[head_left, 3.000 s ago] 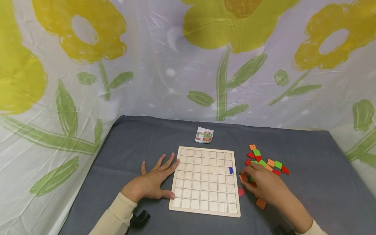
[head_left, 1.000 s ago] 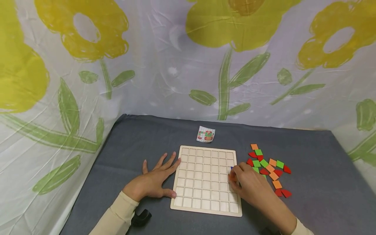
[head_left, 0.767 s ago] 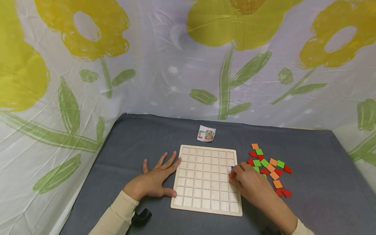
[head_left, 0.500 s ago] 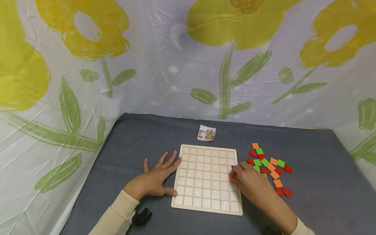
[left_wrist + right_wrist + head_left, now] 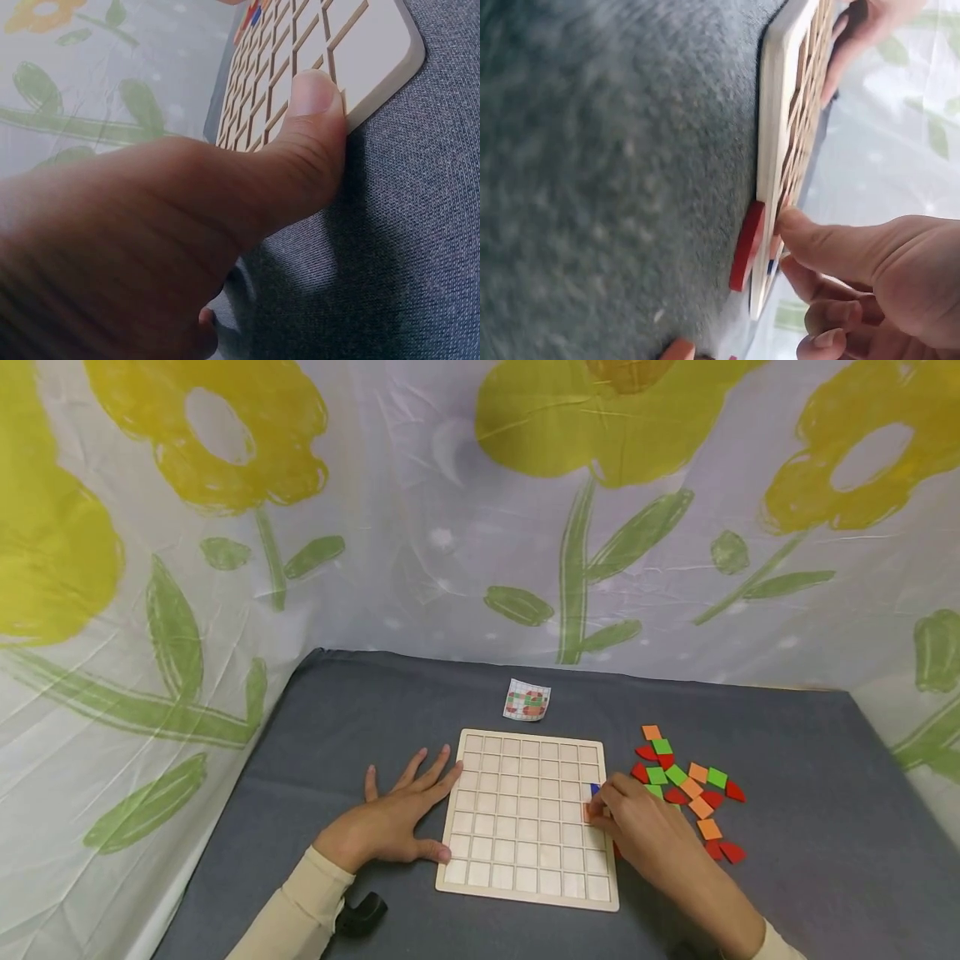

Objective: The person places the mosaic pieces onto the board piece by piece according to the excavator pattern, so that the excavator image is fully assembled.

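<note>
Hands at the board, read from left to right. Left hand: fingers spread, nothing gripped; the thumb laps over the rim of the board near its front left corner, and one fingertip meets the same edge farther back. To a bystander this looks a light brace; should it ease, a sideways push from the right could slide or twist the board on the bench. Card: beyond the board's far edge, well apart from either hand. Orange tile: at the rightmost column, just in front of the blue piece; whether it lies flat in its cell cannot be told. If tilted or turned, it could catch on a divider and sit proud, and a slip of the fingertips could knock the blue piece askew. Right hand: reaching in across the board's right edge, thumb and forefinger pinching the orange tile, remaining fingers curled. Red piece: beside that edge, below the thumb; a dropped palm could shove it along. Loose pieces: to the right, near the forearm, where a careless sweep might scatter them.
</note>
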`<state>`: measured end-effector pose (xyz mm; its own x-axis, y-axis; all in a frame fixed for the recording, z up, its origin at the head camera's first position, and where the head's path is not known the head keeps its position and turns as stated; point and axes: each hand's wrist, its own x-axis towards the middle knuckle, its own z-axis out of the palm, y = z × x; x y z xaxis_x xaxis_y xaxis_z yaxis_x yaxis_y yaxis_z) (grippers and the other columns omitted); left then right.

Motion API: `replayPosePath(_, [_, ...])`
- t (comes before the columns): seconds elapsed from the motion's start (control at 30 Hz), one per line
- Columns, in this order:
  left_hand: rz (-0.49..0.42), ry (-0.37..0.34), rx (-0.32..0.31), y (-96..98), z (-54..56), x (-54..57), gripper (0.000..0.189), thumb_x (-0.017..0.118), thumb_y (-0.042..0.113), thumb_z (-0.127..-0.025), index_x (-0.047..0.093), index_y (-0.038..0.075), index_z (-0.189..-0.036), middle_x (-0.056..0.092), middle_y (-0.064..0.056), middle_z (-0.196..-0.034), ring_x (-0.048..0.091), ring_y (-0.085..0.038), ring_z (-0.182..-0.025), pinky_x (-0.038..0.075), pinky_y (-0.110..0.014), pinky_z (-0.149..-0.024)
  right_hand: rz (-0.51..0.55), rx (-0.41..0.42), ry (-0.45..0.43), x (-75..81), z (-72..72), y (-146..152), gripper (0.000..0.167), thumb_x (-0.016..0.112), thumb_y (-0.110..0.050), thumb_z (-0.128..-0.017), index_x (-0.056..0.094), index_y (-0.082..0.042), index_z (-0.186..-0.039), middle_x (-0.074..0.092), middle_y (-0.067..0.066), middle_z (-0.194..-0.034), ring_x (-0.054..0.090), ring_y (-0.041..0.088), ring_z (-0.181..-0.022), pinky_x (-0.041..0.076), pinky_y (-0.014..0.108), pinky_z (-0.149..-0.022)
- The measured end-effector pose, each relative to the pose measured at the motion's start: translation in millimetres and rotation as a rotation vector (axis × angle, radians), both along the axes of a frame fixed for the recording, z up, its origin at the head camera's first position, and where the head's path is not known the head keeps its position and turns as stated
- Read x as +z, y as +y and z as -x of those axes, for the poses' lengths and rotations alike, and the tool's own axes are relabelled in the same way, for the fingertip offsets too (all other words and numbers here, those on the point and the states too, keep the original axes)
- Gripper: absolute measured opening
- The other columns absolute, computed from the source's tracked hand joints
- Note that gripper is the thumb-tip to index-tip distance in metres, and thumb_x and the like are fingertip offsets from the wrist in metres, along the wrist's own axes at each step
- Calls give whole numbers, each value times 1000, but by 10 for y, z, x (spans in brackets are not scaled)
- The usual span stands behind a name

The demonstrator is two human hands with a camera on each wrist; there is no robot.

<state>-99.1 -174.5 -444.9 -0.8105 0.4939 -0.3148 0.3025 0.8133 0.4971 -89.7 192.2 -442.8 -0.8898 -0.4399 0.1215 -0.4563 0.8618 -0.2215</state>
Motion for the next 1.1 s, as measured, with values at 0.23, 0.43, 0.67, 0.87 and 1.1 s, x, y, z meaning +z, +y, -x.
replayPosePath(0.23, [5, 6, 8, -2, 9, 4, 116, 85, 53, -83, 15, 26, -172, -1, -1, -179, -7, -36, -164, -12, -88, -107, 57, -46, 7, 75, 75, 182, 21, 91, -19, -86, 76, -15, -101, 64, -5, -99, 51, 3, -68, 42, 20, -50])
replayPosePath(0.43, [1, -1, 6, -5, 0, -24, 117, 85, 52, -83, 13, 27, -172, -2, 0, -179, -8, -35, -164, -13, -88, -107, 37, -139, -11, 77, 150, 425, 22, 85, -20, -92, 75, -11, -109, 68, 2, -103, 55, 7, -69, 42, 24, -49])
replayPosePath(0.67, [-15, 17, -5, -5, 7, -47, 116, 85, 52, -84, 14, 27, -172, -1, 0, -179, -7, -35, -164, -13, -88, -107, 1, -228, -22, 69, 256, 668, 27, 83, -16, -93, 76, -5, -117, 65, 7, -98, 55, 15, -65, 43, 32, -48])
replayPosePath(0.87, [-7, 17, -5, -6, 3, -32, 117, 85, 52, -84, 13, 27, -172, -2, -1, -179, -8, -35, -164, -13, -88, -106, -33, -222, -46, 76, 323, 731, 29, 83, -13, -92, 76, -5, -119, 66, 9, -102, 60, 20, -70, 50, 40, -52])
replayPosePath(1.1, [-14, 11, -10, -9, 11, -27, 116, 84, 52, -84, 14, 25, -172, -2, -1, -179, -8, -36, -164, -13, -88, -107, -75, -196, -72, 66, 366, 741, 34, 86, -8, -89, 77, -6, -122, 63, 9, -103, 54, 16, -67, 49, 37, -52])
